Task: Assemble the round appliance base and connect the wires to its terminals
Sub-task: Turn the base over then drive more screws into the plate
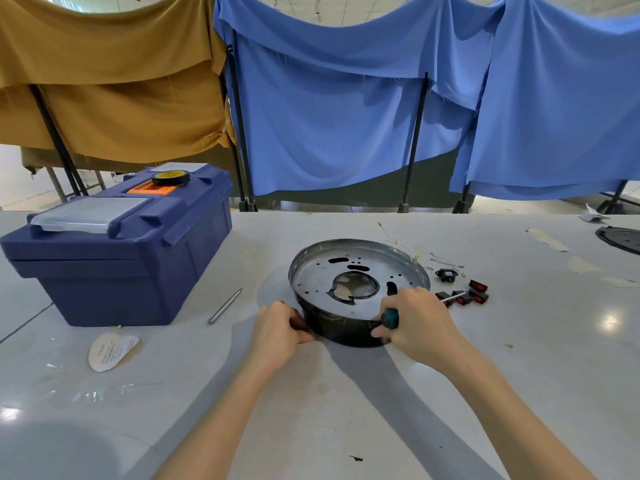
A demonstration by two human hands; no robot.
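Observation:
The round appliance base (346, 271), a shallow metal pan with a black outer wall and a large centre hole, lies open side up on the white table. My left hand (280, 329) grips its near-left rim. My right hand (415, 320) holds a screwdriver with a green handle (390, 318) against the near-right rim; its metal shaft pokes out to the right. Several small black and red switch parts (467, 294) lie right of the base. Thin yellowish wires (405, 245) trail behind them.
A dark blue toolbox (114, 261) stands at the left with a roll of black tape (170, 177) on its lid. A metal rod (224, 306) and an oval paper label (112, 350) lie near it. A black round part (621, 239) sits at the far right edge.

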